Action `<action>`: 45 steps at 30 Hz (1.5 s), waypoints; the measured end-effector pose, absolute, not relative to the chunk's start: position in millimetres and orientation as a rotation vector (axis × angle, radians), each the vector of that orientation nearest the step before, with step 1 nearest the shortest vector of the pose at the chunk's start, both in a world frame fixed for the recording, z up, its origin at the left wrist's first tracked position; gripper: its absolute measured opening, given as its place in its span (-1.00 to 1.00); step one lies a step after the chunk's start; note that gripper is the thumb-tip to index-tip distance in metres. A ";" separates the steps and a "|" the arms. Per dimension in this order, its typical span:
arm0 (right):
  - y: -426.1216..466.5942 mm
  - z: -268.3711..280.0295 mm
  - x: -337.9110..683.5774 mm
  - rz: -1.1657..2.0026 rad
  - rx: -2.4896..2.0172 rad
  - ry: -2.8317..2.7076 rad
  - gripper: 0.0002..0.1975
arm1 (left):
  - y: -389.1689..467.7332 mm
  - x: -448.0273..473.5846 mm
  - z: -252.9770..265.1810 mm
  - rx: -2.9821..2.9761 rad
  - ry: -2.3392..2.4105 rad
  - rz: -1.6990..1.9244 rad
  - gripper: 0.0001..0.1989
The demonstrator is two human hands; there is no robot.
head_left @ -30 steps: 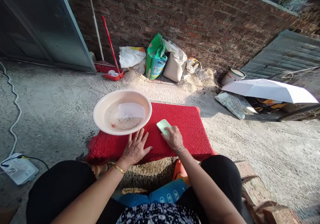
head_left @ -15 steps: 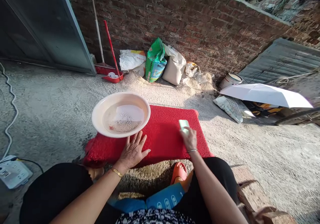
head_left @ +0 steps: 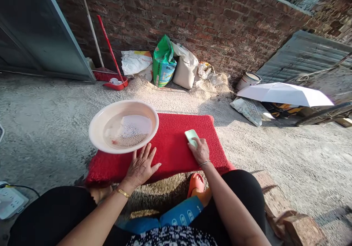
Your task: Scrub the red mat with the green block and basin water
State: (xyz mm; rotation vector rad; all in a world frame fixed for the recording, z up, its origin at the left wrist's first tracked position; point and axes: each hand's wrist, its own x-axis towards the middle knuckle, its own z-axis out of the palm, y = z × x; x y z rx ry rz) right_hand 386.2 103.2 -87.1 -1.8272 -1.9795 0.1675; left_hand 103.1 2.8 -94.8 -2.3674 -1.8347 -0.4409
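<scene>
A thick red cloth [head_left: 176,128] covers a low bench in front of my knees. My left hand [head_left: 142,165] lies flat on the cloth with fingers spread, its fingertips close to the rim of a pale basin [head_left: 96,136]. The basin stands on the bench's left part and holds clear water with a small reddish patch in it. On the right part of the cloth, my right hand [head_left: 200,150] grips a pale green oblong block [head_left: 191,135] from above. Whether it is a soap bar or a brush, I cannot tell; its underside is hidden.
Sacks [head_left: 185,72] and a red dustpan [head_left: 118,84] stand along the brick wall. A white umbrella [head_left: 286,94] covers things at the right. Bricks [head_left: 280,205] lie by my right knee, a power strip [head_left: 12,202] at the far left. Between my feet is a blue item [head_left: 181,213].
My right hand has moved slightly left over the cloth with the green block, which is now more tilted. My left hand stays by the basin. The whole view has shifted a little.
</scene>
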 end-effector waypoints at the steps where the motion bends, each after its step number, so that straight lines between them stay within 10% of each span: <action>1: 104.4 -87.4 402.8 0.178 -1.894 -1.900 -0.63 | 2.6 103.2 -94.1 -2.365 -1.834 -0.432 -0.36; 12: 105.8 -65.8 510.1 0.276 -2.336 -1.092 -0.52 | 3.6 102.4 -94.6 -2.356 -1.818 -0.437 -0.37; 25: 63.4 -71.9 301.5 0.220 -1.246 -2.430 -0.65 | 1.9 102.4 -97.4 -2.359 -1.826 -0.345 -0.35; 45: 128.9 -68.4 495.3 0.210 -2.395 -1.146 -0.51 | 0.4 105.2 -88.4 -2.358 -1.851 -0.376 -0.37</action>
